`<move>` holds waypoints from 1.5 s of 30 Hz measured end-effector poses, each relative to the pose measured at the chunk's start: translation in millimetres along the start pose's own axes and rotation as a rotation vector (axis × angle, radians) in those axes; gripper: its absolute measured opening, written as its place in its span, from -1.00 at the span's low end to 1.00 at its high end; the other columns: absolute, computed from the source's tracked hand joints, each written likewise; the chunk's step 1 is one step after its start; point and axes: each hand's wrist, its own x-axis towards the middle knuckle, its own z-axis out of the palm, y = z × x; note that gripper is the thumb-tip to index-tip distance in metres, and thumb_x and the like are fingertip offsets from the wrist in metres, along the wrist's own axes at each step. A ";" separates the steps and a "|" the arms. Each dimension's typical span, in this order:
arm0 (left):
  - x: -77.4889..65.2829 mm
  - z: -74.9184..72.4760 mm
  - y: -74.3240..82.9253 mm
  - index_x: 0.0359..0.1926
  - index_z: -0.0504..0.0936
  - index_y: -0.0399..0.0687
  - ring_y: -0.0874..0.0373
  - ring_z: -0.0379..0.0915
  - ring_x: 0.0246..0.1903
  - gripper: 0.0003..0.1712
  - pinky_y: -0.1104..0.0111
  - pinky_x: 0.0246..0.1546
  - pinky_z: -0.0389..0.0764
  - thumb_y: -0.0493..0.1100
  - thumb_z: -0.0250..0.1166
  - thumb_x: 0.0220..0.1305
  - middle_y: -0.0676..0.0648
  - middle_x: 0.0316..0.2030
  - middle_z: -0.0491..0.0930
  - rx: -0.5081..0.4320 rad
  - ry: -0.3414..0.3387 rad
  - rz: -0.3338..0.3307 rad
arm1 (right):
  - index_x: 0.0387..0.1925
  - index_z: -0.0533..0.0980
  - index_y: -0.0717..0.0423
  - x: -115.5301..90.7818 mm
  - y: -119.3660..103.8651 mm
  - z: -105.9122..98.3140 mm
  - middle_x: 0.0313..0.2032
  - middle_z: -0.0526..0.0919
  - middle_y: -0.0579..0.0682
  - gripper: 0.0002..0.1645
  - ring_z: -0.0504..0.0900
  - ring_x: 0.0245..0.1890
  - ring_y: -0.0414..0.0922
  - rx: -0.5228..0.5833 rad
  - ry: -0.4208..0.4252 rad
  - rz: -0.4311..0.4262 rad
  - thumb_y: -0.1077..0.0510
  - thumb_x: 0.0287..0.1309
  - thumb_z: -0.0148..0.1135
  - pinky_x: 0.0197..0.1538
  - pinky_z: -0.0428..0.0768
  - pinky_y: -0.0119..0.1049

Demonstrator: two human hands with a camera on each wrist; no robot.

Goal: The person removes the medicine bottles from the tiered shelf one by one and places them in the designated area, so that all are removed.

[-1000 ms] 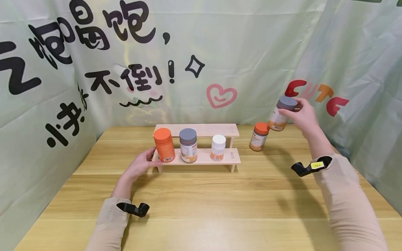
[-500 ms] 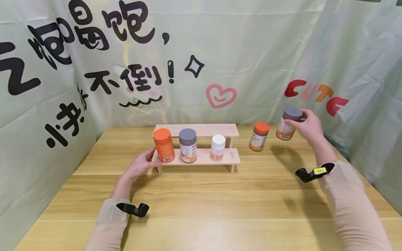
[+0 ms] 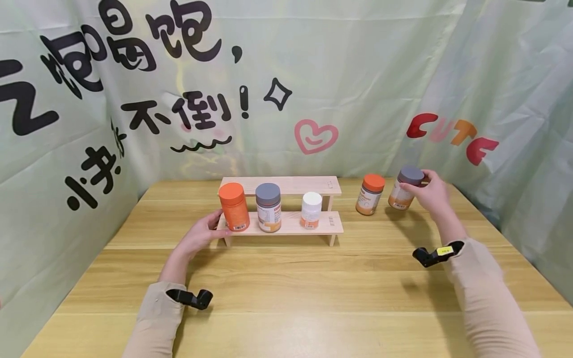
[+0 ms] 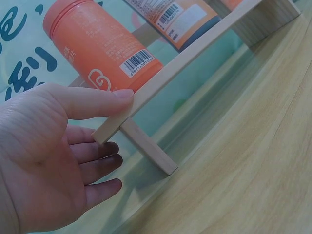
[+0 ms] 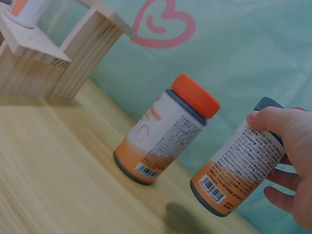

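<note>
My left hand [image 3: 203, 233] grips the left end of a two-tier wooden shelf [image 3: 286, 231]; in the left wrist view its thumb [image 4: 105, 103] lies on the lower board and the fingers reach beneath. Beside that thumb stands an orange bottle [image 4: 105, 46]. At the right, my right hand [image 3: 434, 191] holds a grey-lidded supplement bottle [image 3: 405, 189] by its upper part, thumb near the lid. The bottle's base is close over the table, with a shadow [image 5: 183, 219] below it in the right wrist view. Just left of it stands an orange-lidded bottle [image 3: 369, 195].
On the lower tier also stand another grey-lidded bottle [image 3: 268, 208] and a small white bottle [image 3: 311, 211]. Behind them rises the upper tier [image 3: 279, 185]. A printed cloth [image 3: 358, 74] hangs along the back and sides of the wooden table [image 3: 286, 298].
My right hand has lowered the grey-lidded bottle toward the table, swinging a little right and then back left beside the orange-lidded bottle. The left hand and the shelf have stayed put.
</note>
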 end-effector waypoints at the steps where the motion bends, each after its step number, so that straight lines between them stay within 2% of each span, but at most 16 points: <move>1: -0.1 0.1 0.0 0.40 -0.05 -0.32 -0.22 -0.17 0.35 -0.02 -0.01 0.31 -0.04 -0.16 0.34 0.11 -0.34 0.38 -0.07 0.002 0.000 0.000 | 0.31 0.05 0.41 -0.7 1.5 1.8 0.18 0.25 0.41 -0.07 0.31 0.14 0.25 0.002 0.001 0.002 -0.10 0.15 0.19 0.04 0.39 0.04; 14: 0.0 1.5 -0.1 0.40 -0.06 -0.33 -0.23 -0.16 0.35 -0.02 -0.01 0.31 -0.04 -0.16 0.34 0.12 -0.35 0.38 -0.07 -0.015 -0.005 0.004 | 0.21 0.19 0.44 -4.8 18.2 19.9 0.10 0.34 0.41 -0.20 0.39 0.06 0.26 -0.007 0.031 -0.024 0.00 0.12 0.24 0.01 0.42 0.02; 26: 0.5 0.4 0.0 0.41 -0.05 -0.31 -0.22 -0.16 0.35 -0.01 -0.02 0.31 -0.03 -0.14 0.34 0.12 -0.34 0.38 -0.07 0.002 -0.002 -0.003 | 0.27 0.11 0.45 -3.5 19.9 27.1 0.15 0.28 0.44 -0.14 0.34 0.11 0.29 0.028 -0.007 0.001 0.01 0.15 0.22 0.14 0.34 0.11; 39: 0.9 -0.5 0.5 0.40 -0.06 -0.36 -0.20 -0.09 0.34 -0.03 0.00 0.29 0.03 -0.17 0.32 0.14 -0.36 0.36 -0.01 -0.007 -0.002 0.007 | 0.29 0.05 0.46 -4.7 16.2 26.2 0.17 0.26 0.46 -0.12 0.30 0.14 0.27 0.040 -0.019 0.031 0.01 0.17 0.19 0.16 0.31 0.10; 42: 0.4 -0.2 0.8 0.40 -0.06 -0.35 -0.20 -0.08 0.34 -0.03 0.00 0.29 0.04 -0.17 0.32 0.14 -0.36 0.36 0.00 -0.009 -0.003 0.009 | 0.30 0.05 0.44 -5.9 15.9 26.4 0.16 0.28 0.45 -0.12 0.32 0.14 0.25 0.045 -0.008 0.035 0.02 0.17 0.20 0.13 0.34 0.05; 45: -0.3 0.1 1.1 0.40 -0.06 -0.33 -0.19 -0.07 0.34 -0.03 0.01 0.29 0.04 -0.17 0.32 0.14 -0.35 0.36 0.00 -0.013 -0.001 0.006 | 0.31 0.06 0.42 -7.8 15.6 25.5 0.14 0.31 0.43 -0.14 0.34 0.11 0.20 0.057 0.011 0.032 0.02 0.18 0.19 0.04 0.41 -0.11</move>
